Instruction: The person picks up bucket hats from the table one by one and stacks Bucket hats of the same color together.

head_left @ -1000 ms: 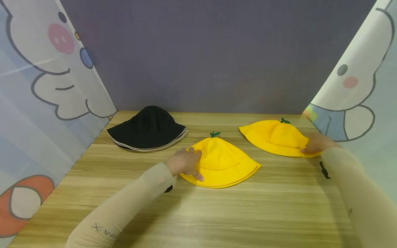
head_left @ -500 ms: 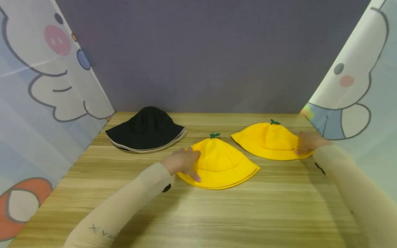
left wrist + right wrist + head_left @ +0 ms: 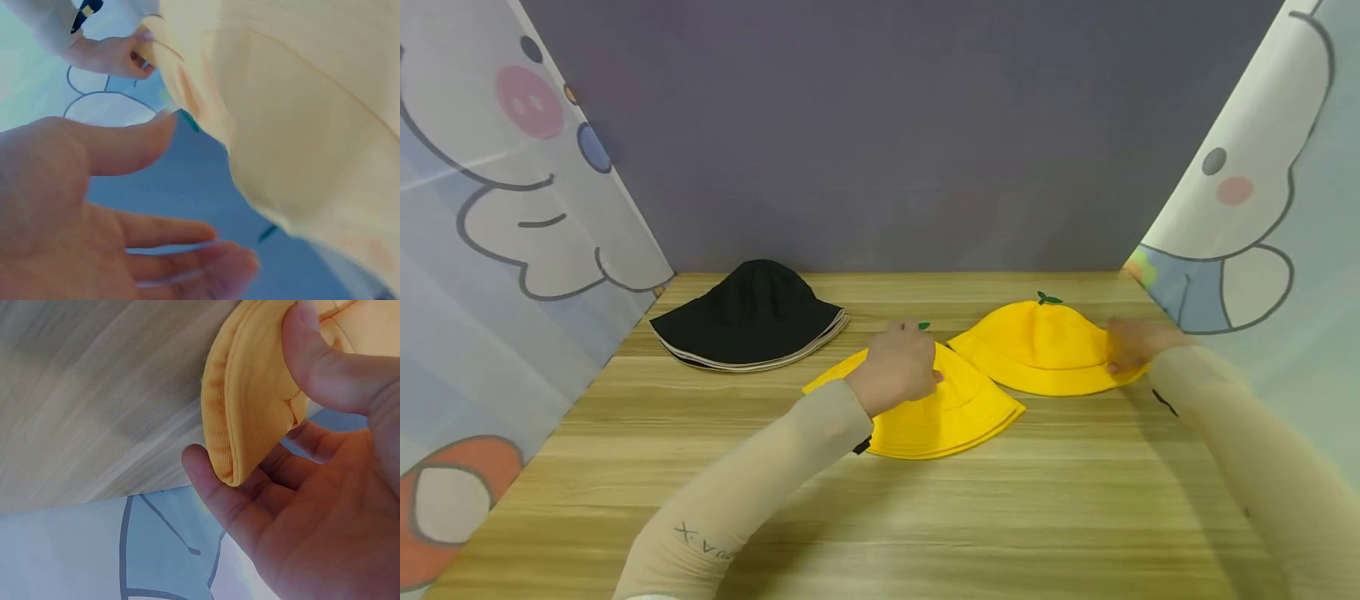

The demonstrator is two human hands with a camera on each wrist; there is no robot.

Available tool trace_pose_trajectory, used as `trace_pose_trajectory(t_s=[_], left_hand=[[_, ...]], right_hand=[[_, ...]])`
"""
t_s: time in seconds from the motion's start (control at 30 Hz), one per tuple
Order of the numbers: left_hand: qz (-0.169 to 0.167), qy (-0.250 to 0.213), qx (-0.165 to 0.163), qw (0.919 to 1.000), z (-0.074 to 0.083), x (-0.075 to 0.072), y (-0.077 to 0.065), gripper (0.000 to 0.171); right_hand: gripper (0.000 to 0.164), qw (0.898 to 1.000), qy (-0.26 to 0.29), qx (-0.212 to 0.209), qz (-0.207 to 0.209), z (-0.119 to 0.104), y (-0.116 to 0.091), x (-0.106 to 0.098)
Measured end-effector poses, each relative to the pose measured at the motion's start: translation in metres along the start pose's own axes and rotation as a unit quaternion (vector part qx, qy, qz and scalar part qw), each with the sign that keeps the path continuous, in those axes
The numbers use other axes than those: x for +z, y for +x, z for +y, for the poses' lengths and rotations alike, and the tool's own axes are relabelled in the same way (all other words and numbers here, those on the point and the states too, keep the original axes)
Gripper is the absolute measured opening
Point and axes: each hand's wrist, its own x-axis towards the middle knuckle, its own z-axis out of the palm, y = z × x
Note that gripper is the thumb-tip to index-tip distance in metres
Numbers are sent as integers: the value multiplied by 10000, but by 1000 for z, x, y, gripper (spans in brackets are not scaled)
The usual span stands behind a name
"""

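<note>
Two yellow bucket hats with green sprouts on top lie on the table. My left hand [image 3: 895, 371] is over the middle yellow hat [image 3: 962, 421], covering part of its crown and most of its sprout. In the left wrist view its thumb and fingers [image 3: 175, 231] are extended and spread apart, with no cloth between them. At the right, my right hand [image 3: 1138, 340] pinches the brim of the other yellow hat [image 3: 1030, 346]. Seen from the right wrist, the thumb lies on top of the folded brim [image 3: 256, 406], and the fingers are beneath it.
A black bucket hat [image 3: 752, 321] with a pale brim edge lies at the back left of the wooden table [image 3: 1000, 533]. A grey panel [image 3: 910, 142] stands behind. Cartoon-printed curtains [image 3: 452, 333] flank both sides.
My left hand has left the middle hat's left brim and moved right, over its crown. My right hand has drawn the right hat slightly left, nearer to the middle hat.
</note>
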Motion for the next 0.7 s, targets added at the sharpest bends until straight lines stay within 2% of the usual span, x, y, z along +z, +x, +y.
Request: trace_pose_trajectory(t_s=[0.1, 0.2, 0.37, 0.5, 0.6, 0.7], left_hand=[[51, -727, 271, 9970, 6, -4, 13, 41], [-99, -1250, 434, 9912, 10, -6, 28, 51], [-339, -1470, 488, 9874, 12, -5, 52, 52], [-544, -2062, 455, 9759, 12, -3, 69, 33], [-655, -2486, 420, 9655, 14, -2, 80, 28], [-758, -2597, 352, 9621, 17, -1, 87, 38]], right_hand=[[38, 9999, 9, 126, -49, -1, 2, 1], [38, 9998, 33, 209, -58, -1, 4, 3], [37, 9993, 223, 296, -76, -1, 4, 2], [40, 9986, 388, 365, -75, -1, 3, 1], [40, 9980, 458, 424, -59, -1, 3, 1], [40, 9980, 466, 421, -62, -2, 3, 0]])
